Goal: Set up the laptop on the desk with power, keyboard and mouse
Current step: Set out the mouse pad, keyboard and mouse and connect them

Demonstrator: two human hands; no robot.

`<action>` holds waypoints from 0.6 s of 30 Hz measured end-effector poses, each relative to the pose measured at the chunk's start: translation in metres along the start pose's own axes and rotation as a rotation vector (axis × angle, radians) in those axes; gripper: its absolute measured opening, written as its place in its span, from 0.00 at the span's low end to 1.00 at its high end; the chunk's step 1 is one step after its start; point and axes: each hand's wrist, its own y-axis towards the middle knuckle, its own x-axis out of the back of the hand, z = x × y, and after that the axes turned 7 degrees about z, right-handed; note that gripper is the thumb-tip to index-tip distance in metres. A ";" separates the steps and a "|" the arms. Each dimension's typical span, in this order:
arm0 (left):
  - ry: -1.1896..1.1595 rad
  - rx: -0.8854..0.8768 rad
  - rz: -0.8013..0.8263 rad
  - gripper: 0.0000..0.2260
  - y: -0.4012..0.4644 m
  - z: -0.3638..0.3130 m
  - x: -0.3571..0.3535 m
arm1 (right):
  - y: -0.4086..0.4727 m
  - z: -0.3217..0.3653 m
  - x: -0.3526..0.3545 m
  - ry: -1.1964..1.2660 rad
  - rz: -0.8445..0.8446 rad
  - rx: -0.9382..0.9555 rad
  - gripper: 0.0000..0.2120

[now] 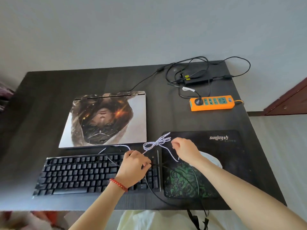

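Above the keyboard [98,173], both hands pinch a bundled white braided cable [156,143]: left hand [132,165], right hand [184,150].

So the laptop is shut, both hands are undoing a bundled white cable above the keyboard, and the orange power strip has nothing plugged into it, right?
Not quite. The head view shows one black plug seated in the orange power strip. The rest holds: the laptop is shut, and the left hand and right hand work at the bundled white cable above the keyboard.

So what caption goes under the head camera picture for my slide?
Both hands untangle the white braided cable above the keyboard, beside the closed laptop.
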 end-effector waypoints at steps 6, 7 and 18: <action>0.012 0.087 -0.006 0.10 -0.017 0.006 -0.015 | 0.032 0.040 -0.028 -0.222 0.201 -0.121 0.24; 0.008 0.100 -0.010 0.09 -0.017 0.006 -0.014 | 0.032 0.043 -0.029 -0.230 0.243 -0.126 0.22; -0.665 0.176 -0.091 0.20 0.028 0.006 0.026 | -0.007 0.025 0.062 0.426 0.198 0.028 0.10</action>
